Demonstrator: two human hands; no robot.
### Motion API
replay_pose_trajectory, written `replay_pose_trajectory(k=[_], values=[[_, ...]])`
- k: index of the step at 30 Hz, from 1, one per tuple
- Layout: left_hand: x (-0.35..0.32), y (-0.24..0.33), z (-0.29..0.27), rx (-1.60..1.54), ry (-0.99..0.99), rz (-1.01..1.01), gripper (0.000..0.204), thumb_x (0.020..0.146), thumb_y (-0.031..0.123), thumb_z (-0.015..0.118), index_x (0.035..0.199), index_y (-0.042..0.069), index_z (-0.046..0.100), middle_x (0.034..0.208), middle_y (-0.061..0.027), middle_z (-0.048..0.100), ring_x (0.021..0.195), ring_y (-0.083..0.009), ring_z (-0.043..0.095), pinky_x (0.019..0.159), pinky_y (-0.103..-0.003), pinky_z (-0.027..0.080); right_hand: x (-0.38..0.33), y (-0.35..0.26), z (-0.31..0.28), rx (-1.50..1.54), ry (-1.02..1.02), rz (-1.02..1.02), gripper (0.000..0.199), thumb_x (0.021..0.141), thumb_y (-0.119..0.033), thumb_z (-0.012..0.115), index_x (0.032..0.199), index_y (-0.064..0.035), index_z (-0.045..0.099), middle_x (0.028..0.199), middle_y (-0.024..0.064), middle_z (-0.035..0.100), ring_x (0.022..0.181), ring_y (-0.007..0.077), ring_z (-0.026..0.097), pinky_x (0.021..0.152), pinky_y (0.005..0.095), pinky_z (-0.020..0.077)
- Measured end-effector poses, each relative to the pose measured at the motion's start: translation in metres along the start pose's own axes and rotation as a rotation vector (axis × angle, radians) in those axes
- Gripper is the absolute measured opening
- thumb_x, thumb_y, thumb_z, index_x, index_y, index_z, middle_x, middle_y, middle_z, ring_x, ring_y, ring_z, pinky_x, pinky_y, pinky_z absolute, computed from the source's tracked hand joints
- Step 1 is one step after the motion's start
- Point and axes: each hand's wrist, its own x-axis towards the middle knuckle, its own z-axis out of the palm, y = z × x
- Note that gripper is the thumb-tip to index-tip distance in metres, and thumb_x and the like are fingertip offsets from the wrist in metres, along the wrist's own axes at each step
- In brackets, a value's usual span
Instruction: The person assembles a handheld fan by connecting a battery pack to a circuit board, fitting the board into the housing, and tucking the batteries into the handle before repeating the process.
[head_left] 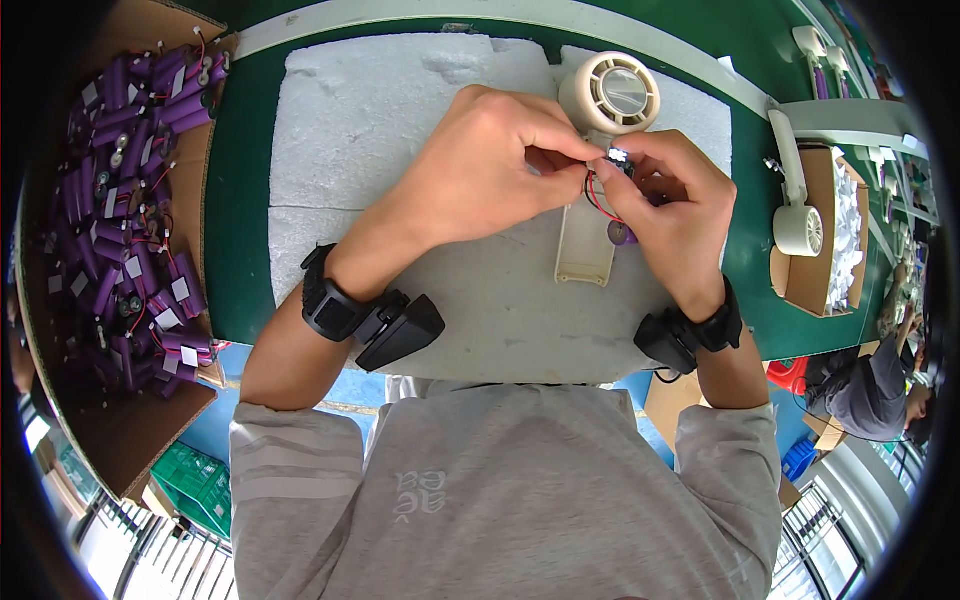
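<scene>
pinching a small circuit board [617, 157] between fingertips, the left hand [490, 165] and right hand [672, 205] meet at upper centre of the frame, over the cream handheld fan housing [590, 215] on the white foam pad [380, 130]. thin red leads [597, 197] run to a purple battery cell [623, 235] under the right palm. judged light, stiff and fragile at the solder joints; grip board edges, not wires.

free: bare foam pad [380, 130] left of fan shell [600, 150] | blocked: battery box [120, 210] far left, carton [815, 235] right
</scene>
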Motion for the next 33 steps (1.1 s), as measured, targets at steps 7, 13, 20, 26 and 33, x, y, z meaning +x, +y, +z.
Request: replay_pose_trajectory(k=[7, 13, 20, 26, 33], values=[[0.002, 0.004, -0.005, -0.113, -0.152, -0.149, 0.031, 0.075, -0.007, 0.067, 0.105, 0.002, 0.066, 0.101, -0.0046, 0.063, 0.084, -0.0122, 0.063, 0.075, -0.027, 0.053, 0.001, -0.002, -0.008, 0.045, -0.093, 0.041, 0.02, 0.081, 0.004, 0.071, 0.101, 0.0027, 0.065, 0.093, 0.0046, 0.063, 0.07, 0.0052, 0.058, 0.052, 0.0179, 0.0494], [-0.002, 0.011, 0.002, -0.073, -0.15, -0.255, 0.033, 0.076, -0.005, 0.066, 0.107, 0.004, 0.06, 0.097, -0.0018, 0.059, 0.082, -0.0104, 0.06, 0.075, -0.026, 0.051, 0.0, -0.008, -0.009, 0.075, -0.107, 0.093, 0.019, 0.082, 0.004, 0.069, 0.101, 0.0019, 0.066, 0.096, 0.0054, 0.063, 0.072, 0.0061, 0.058, 0.051, 0.0184, 0.0491], [-0.003, 0.011, 0.005, -0.097, -0.133, -0.281, 0.03, 0.076, -0.003, 0.062, 0.104, 0.006, 0.056, 0.096, 0.0005, 0.058, 0.078, -0.0099, 0.057, 0.07, -0.026, 0.047, 0.004, -0.008, -0.012, -0.009, -0.145, 0.075, 0.019, 0.081, 0.004, 0.068, 0.1, -0.0004, 0.067, 0.095, 0.0052, 0.064, 0.069, 0.0067, 0.059, 0.05, 0.0191, 0.0477], [-0.004, 0.013, 0.011, -0.047, -0.068, -0.277, 0.028, 0.076, -0.003, 0.062, 0.102, 0.006, 0.055, 0.095, -0.0013, 0.059, 0.077, -0.0115, 0.058, 0.067, -0.027, 0.047, 0.003, -0.008, -0.013, -0.084, -0.148, 0.021, 0.019, 0.079, 0.004, 0.07, 0.097, -0.0006, 0.068, 0.093, 0.005, 0.065, 0.068, 0.0066, 0.06, 0.049, 0.0187, 0.046], [-0.007, 0.013, 0.016, 0.005, -0.043, -0.344, 0.027, 0.075, -0.003, 0.063, 0.099, 0.006, 0.053, 0.086, -0.0041, 0.06, 0.073, -0.0135, 0.06, 0.064, -0.028, 0.048, 0.0, -0.005, -0.005, -0.071, -0.091, 0.022, 0.02, 0.077, 0.004, 0.071, 0.096, -0.0011, 0.07, 0.092, 0.0048, 0.065, 0.064, 0.0065, 0.059, 0.048, 0.0189, 0.045]])
